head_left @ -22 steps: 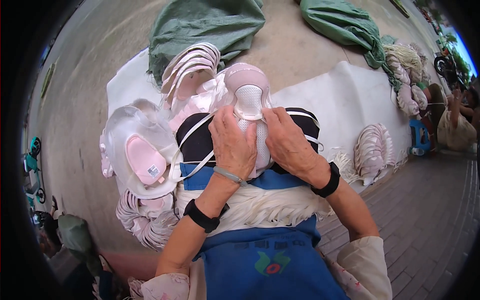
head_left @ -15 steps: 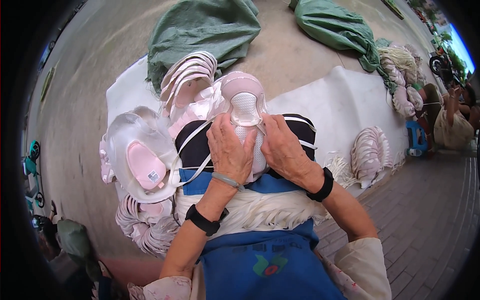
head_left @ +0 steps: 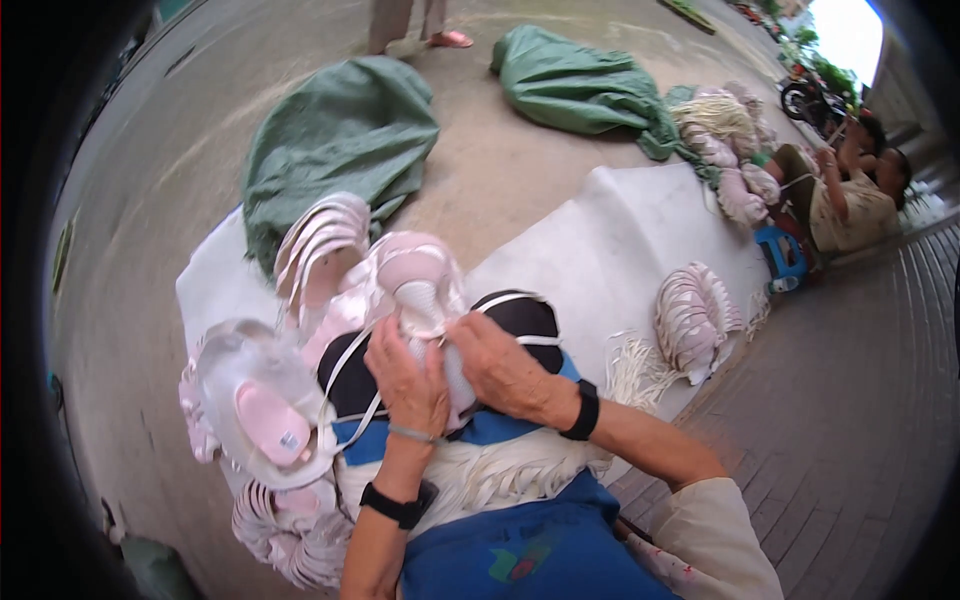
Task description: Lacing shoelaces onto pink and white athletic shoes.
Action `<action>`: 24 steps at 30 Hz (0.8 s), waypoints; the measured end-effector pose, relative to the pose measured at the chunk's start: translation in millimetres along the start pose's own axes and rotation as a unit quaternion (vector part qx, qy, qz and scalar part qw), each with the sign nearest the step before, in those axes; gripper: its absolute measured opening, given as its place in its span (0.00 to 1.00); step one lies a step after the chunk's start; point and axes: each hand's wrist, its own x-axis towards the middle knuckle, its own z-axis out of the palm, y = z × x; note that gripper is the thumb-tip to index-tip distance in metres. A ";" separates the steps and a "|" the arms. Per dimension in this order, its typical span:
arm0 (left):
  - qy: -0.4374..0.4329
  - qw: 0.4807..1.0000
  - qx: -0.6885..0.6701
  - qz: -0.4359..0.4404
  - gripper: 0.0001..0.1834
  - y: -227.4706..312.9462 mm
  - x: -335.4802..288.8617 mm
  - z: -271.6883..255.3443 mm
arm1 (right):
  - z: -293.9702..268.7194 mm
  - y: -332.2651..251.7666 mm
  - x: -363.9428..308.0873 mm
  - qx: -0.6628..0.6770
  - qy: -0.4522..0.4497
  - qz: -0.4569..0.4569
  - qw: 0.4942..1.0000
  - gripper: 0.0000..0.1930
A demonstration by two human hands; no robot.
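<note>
A pink and white shoe upper (head_left: pixel 413 268) lies over my lap, its rounded toe pointing away from me. My left hand (head_left: pixel 408 378) grips its left edge near the white mesh tongue, fingers bent. On the opposite edge my right hand (head_left: pixel 503 368) is closed, thumb and fingers pinching by the opening. A lace end may be between the fingers, but it is too small to make out. Loose white laces (head_left: pixel 350 365) trail over the black padded cloth (head_left: pixel 345 390) on my knees. A thick bundle of white laces (head_left: pixel 500 468) rests across my lap, above my blue apron (head_left: pixel 480 545).
Stacked pink shoe uppers (head_left: pixel 322 245) stand beyond my left hand. Nearer is a clear plastic wrap (head_left: pixel 225 375) around a pink insole-shaped piece (head_left: pixel 272 425). Another stack (head_left: pixel 690 320) sits right on a white sheet (head_left: pixel 590 240). Beyond are green sacks (head_left: pixel 340 140), a blue stool (head_left: pixel 780 258) and seated people (head_left: pixel 850 200).
My view has swung, so hands and shoe upper appear lower and further left. Both hands remain at the upper's opening. A standing person's legs now show at the top.
</note>
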 end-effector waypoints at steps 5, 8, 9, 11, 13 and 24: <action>-0.047 0.994 -0.084 -0.043 0.24 -27.4 -19.1 -31.2 | 23.6 -10.5 0.3 -0.003 0.002 0.000 1.000 0.19; -0.006 0.994 -0.106 -0.027 0.23 -58.8 -28.4 -16.0 | 27.6 -8.2 -1.3 -0.055 -0.016 -0.052 0.997 0.17; 0.004 0.993 -0.119 -0.017 0.23 -62.7 -25.7 -9.1 | 25.4 -9.3 -2.5 -0.072 -0.016 -0.051 0.996 0.17; -0.030 0.998 -0.060 0.023 0.24 -8.1 -6.9 -38.6 | 26.7 -5.9 -4.2 -0.114 -0.014 -0.054 0.992 0.15; -0.063 0.995 -0.083 0.005 0.24 -11.9 -7.3 -42.8 | 28.2 -5.3 1.9 -0.125 -0.015 -0.058 0.990 0.14; -0.111 0.993 -0.040 -0.014 0.25 -30.3 -4.5 -40.9 | 14.2 -26.1 25.1 -0.288 0.076 -0.147 0.943 0.08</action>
